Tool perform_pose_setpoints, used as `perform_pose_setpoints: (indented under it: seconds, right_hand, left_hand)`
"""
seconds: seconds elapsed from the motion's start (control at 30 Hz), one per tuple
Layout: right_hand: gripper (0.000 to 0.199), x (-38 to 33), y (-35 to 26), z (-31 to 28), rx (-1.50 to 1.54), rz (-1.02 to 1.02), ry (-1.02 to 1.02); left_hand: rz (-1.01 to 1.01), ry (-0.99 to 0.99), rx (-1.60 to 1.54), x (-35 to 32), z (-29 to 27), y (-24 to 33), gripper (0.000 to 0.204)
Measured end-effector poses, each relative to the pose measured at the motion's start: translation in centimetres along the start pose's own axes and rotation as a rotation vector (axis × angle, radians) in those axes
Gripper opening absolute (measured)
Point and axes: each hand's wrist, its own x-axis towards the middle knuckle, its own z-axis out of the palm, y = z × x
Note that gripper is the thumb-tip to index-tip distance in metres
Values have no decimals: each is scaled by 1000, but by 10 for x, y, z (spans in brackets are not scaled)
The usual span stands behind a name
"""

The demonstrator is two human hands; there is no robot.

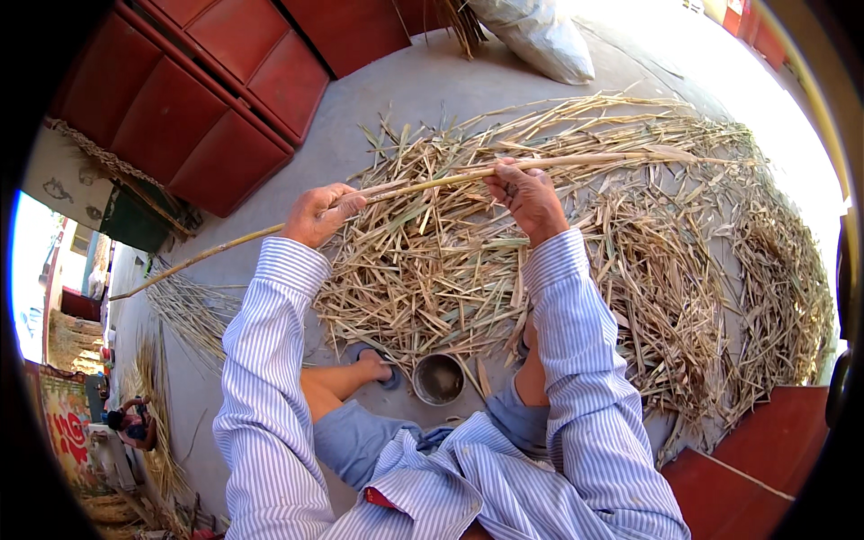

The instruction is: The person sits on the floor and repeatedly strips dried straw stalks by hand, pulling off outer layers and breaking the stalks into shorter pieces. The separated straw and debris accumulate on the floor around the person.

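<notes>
Striped shirt sleeves (pixel 270 396) and bent knees in blue shorts (pixel 360 436) fill the lower field. Between the feet stands a small round metal cup (pixel 438 379) on the concrete floor (pixel 405 90). Left hand (pixel 319 214) and right hand (pixel 526 198) each close their grip around one long pale reed stalk (pixel 432 184), held nearly level above a heap of dry husks and leaves (pixel 648 270). Red panelled doors (pixel 207 99) and a white sack (pixel 540 36) lie beyond.
</notes>
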Motion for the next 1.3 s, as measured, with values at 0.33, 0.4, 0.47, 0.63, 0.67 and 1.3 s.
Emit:
perform_pose_setpoints:
  seconds: [0.33,0.4,0.47,0.63,0.67,1.3]
  right_hand:
    - [18,-4,-12,-2,-44,-74,-36]
    - [17,-5,-13,-6,-78,-87,-38]
    - [15,-4,-16,-11,-62,-96,-73]
    - [15,-9,-25,-11,-34,-120,-135]
    - [15,-10,-26,-12,-17,-124,-140]
    - [21,-13,-25,-6,-143,-159,-14]
  left_hand:
    - [-170,62,-396,3,15,-15,20]
    - [-204,227,-502,4,7,-18,21]
    - [-241,400,-609,5,-5,-25,23]
    - [-279,141,-79,10,-16,-62,37]
    - [-162,222,180,9,-11,-68,39]
    - [-42,187,-258,1,33,-15,15]
